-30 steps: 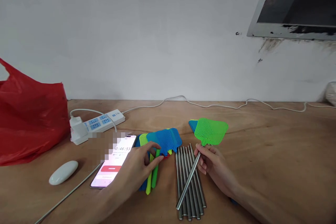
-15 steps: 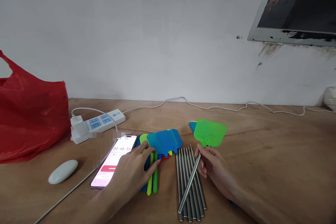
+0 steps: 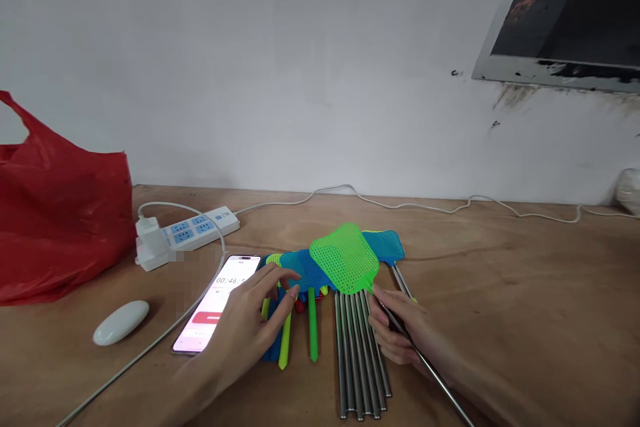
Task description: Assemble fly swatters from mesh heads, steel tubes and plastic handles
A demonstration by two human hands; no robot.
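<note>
My right hand (image 3: 397, 330) grips a fly swatter near its neck; the swatter has a bright green perforated head (image 3: 347, 260) and a thin metal rod (image 3: 435, 373) slanting toward the lower right. The green head covers part of the blue swatter heads (image 3: 303, 267) on the table. My left hand (image 3: 257, 310) hovers by those heads, thumb and index finger apart, over a yellow-green handle (image 3: 285, 345) that it partly hides. A green handle (image 3: 313, 330) lies just right of its fingertips. Between the hands lies a row of several metal rods (image 3: 357, 360).
A lit phone (image 3: 213, 307) showing a timer lies left of my left hand. Beyond it are a white power strip (image 3: 207, 227) with a cable, a white oval object (image 3: 121, 323) and a red plastic bag (image 3: 65, 227). Another blue swatter (image 3: 387, 245) lies behind my right hand.
My right hand has turned the green swatter: its head swung left over the blue heads, its rod now points lower right. The green handle shifted right, away from my left hand.
</note>
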